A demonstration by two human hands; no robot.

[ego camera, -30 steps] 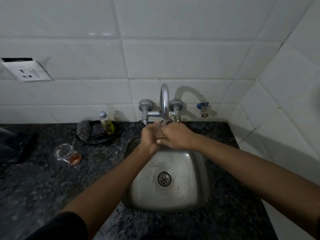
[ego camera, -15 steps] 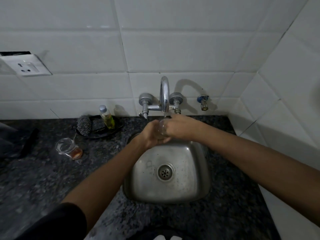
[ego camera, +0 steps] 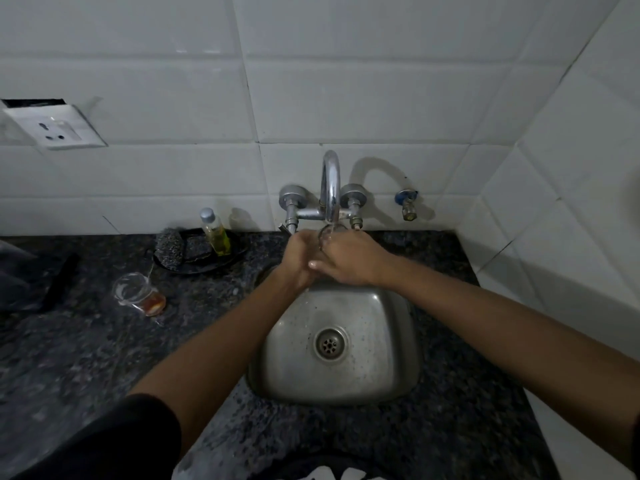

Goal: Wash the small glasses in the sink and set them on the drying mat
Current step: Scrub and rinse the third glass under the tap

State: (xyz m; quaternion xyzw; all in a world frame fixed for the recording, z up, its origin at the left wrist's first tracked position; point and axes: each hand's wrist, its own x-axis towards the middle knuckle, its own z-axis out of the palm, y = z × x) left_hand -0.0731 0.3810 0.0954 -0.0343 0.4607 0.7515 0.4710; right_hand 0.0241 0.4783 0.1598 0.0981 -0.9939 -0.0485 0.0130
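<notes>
Rinsing a small glass (ego camera: 329, 235) under the tap spout (ego camera: 330, 188)

Left hand (ego camera: 299, 258) and right hand (ego camera: 349, 259) clasp it together; wet glass could slip into the sink (ego camera: 398, 382) below.

You are looking at a brushed, water-spotted steel sink (ego camera: 381, 382), a polished chrome tap (ego camera: 330, 181), a speckled polished stone counter (ego camera: 467, 410), glossy white tiles (ego camera: 346, 98), and clear glass (ego camera: 327, 235).

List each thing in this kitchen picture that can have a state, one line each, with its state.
glass under tap: held upright at the spout, in both hands
left hand: grips the glass
right hand: grips the glass
tap: seems to be running, hard to tell
glass on counter: lying on its side, reddish dregs inside
oil bottle: upright, capped, in the dish
sink: wet, drain open
</notes>
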